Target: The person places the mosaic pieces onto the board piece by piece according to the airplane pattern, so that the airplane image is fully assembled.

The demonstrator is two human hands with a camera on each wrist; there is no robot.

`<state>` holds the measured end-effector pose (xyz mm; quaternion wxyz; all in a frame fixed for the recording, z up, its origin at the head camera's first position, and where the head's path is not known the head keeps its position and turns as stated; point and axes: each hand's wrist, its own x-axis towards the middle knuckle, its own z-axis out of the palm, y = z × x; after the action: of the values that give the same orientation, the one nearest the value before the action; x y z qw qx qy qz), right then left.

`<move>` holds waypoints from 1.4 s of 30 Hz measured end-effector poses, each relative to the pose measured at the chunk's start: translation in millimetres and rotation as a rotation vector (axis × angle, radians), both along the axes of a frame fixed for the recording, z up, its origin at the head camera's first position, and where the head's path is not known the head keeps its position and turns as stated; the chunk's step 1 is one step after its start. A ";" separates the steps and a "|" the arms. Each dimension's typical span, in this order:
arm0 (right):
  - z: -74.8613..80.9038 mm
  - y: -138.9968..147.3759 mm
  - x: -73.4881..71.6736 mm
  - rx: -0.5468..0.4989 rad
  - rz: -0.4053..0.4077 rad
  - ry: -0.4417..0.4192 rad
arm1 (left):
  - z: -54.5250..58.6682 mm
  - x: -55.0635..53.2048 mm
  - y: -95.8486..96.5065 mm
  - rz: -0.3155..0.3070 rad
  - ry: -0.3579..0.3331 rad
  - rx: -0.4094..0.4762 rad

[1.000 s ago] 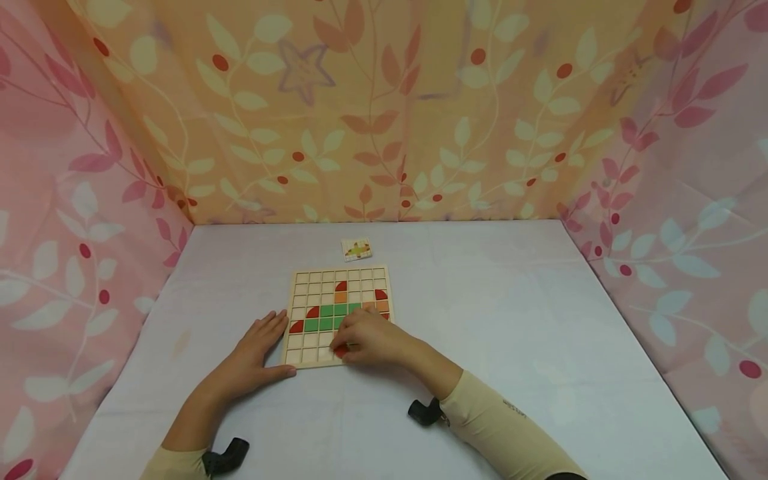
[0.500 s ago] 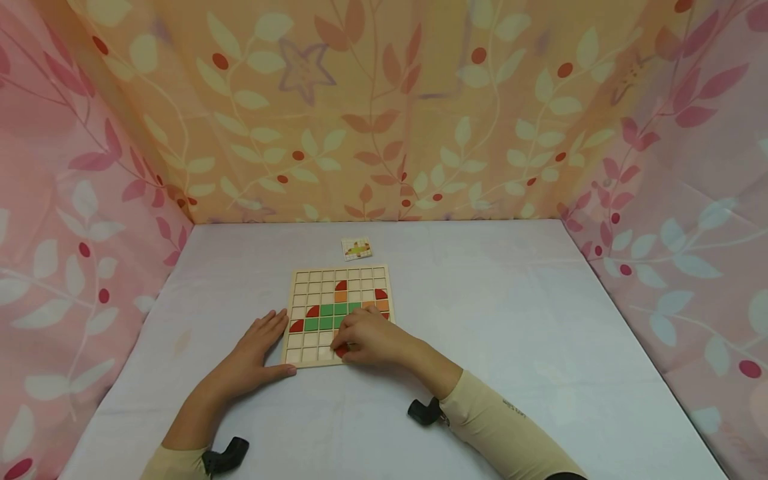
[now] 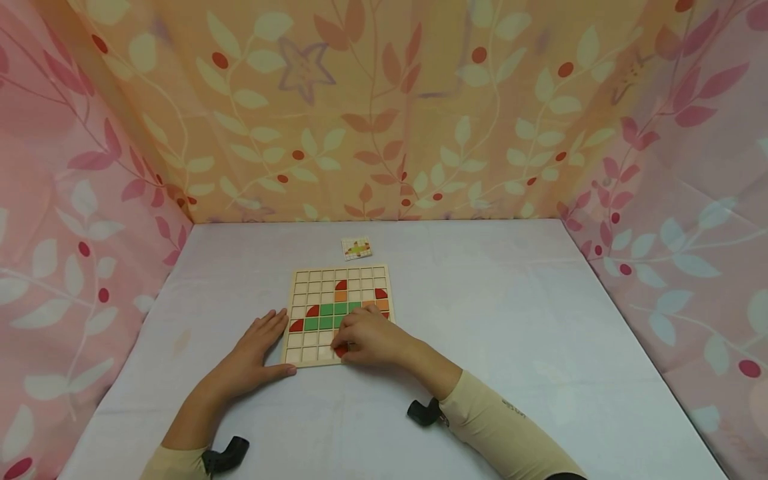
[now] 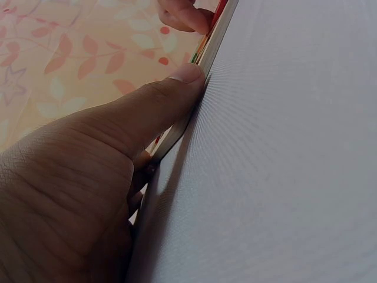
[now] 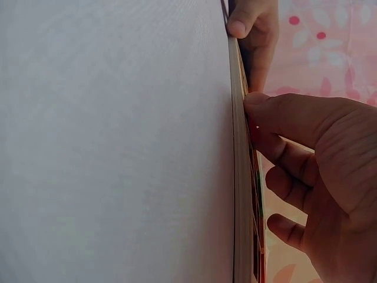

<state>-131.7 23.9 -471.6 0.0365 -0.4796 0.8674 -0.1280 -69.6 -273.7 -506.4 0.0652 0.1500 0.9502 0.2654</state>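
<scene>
A square wooden grid board [image 3: 309,354] lies on the white table, with green squares [image 3: 327,323], orange squares [image 3: 341,296] and red quarter-round tiles [image 3: 297,326] set in some cells. My left hand [image 3: 252,360] lies along the board's left side, fingers fairly straight, its thumb at the near left corner. At the board's near edge, my right hand [image 3: 378,339] pinches a red tile [image 3: 341,351] between thumb and forefinger; its other fingers are bent over the board and hide several cells. In the right wrist view, red shows between the thumb [image 5: 277,109] and forefinger.
Beyond the board lies a small pattern card [image 3: 357,249] with a coloured picture on a grid. Floral cloth walls [image 3: 372,120] stand behind and on both sides of the table [image 3: 510,300]. Black wrist camera mounts [image 3: 227,456] stick out beneath the sleeves.
</scene>
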 end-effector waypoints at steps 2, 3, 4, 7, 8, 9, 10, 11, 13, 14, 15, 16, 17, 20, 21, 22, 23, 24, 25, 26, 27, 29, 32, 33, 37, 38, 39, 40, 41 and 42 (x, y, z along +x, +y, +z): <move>-0.4 0.5 -0.1 -0.007 0.001 -0.001 | 0.1 0.0 0.1 -0.003 0.002 0.003; -0.7 0.6 -0.2 -0.011 0.003 -0.001 | 0.0 0.1 0.1 -0.004 0.002 0.003; -1.1 0.8 -0.3 -0.014 0.002 -0.001 | 0.0 0.2 0.1 -0.003 0.002 0.006; -3.2 0.9 -1.2 -0.021 0.004 0.000 | -0.4 0.4 0.0 0.000 -0.001 0.009; -3.6 0.8 -1.3 -0.022 0.004 -0.001 | -0.6 0.3 0.1 0.002 -0.003 0.008; -3.9 0.8 -1.4 -0.021 0.005 0.002 | -0.7 0.4 0.0 0.004 -0.003 0.008; -3.9 0.7 -1.5 -0.021 0.004 0.003 | -0.8 0.4 0.0 0.005 -0.003 0.008; -3.9 0.7 -1.5 -0.020 0.004 0.005 | -1.0 0.3 0.0 0.005 -0.002 0.007; -3.4 0.6 -1.5 -0.019 0.001 0.005 | -1.3 0.0 0.1 0.004 0.001 0.007; -2.9 0.5 -1.3 -0.018 0.000 0.006 | -1.3 0.0 0.0 0.004 0.001 0.008; -2.6 0.4 -1.3 -0.018 0.000 0.005 | -1.4 0.0 0.0 0.003 0.002 0.010; -2.5 0.2 -1.4 -0.016 -0.002 0.002 | -1.5 0.0 -0.2 0.001 0.003 0.013; -2.5 0.1 -1.5 -0.015 -0.004 -0.002 | -1.6 -0.2 -0.2 -0.001 0.003 0.014; -2.3 -0.2 -1.9 -0.012 -0.009 -0.014 | -2.2 -0.7 -0.6 -0.006 0.003 0.010; -2.2 -0.4 -2.1 -0.011 -0.010 -0.017 | -2.4 -0.8 -0.7 -0.007 0.004 0.009; -2.1 -0.5 -2.3 -0.011 -0.011 -0.022 | -2.5 -0.7 -1.0 -0.008 0.004 0.011; -1.9 -0.5 -2.4 -0.011 -0.013 -0.026 | -2.7 -0.8 -1.1 -0.007 0.003 0.009; -1.6 -0.5 -2.4 -0.011 -0.013 -0.029 | -2.9 -0.8 -1.2 -0.006 0.003 0.008; -1.4 -0.6 -2.4 -0.012 -0.014 -0.033 | -3.0 -0.7 -1.3 -0.006 0.001 0.010; -0.9 -0.7 -2.3 -0.012 -0.013 -0.036 | -3.2 -0.7 -1.4 -0.005 0.001 0.012; -0.5 -0.6 -2.1 -0.012 -0.011 -0.038 | -3.4 -0.7 -1.4 -0.004 -0.001 0.012; -0.1 -0.6 -1.9 -0.012 -0.008 -0.036 | -3.9 -0.7 -1.6 -0.002 -0.001 0.010; 0.4 -0.5 -1.5 -0.018 -0.002 -0.031 | -5.0 -1.1 -2.2 -0.004 0.004 0.010; -0.1 -0.2 -1.8 -0.021 0.000 -0.028 | -5.2 -1.3 -2.2 -0.005 0.006 0.010; 0.1 2.0 -1.8 -0.032 0.007 -0.017 | -5.4 -1.5 -1.8 -0.010 0.010 0.012; 0.7 2.7 -1.9 -0.036 0.009 -0.015 | -5.2 -1.4 -1.6 -0.010 0.010 0.012; 1.3 3.4 -2.1 -0.039 0.010 -0.013 | -5.0 -1.4 -1.5 -0.009 0.010 0.010; 2.3 4.1 -2.0 -0.041 0.009 -0.010 | -4.9 -1.4 -1.4 -0.008 0.010 0.009; 3.2 4.8 -2.2 -0.041 0.009 -0.007 | -4.9 -1.2 -1.4 -0.006 0.009 0.009; 4.3 5.6 -2.5 -0.043 0.007 -0.009 | -4.9 -1.2 -1.2 -0.003 0.006 0.008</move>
<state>-134.1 29.5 -467.3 0.0303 -0.4825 0.8627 -0.1485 -70.8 -274.9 -511.3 0.0618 0.1523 0.9491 0.2687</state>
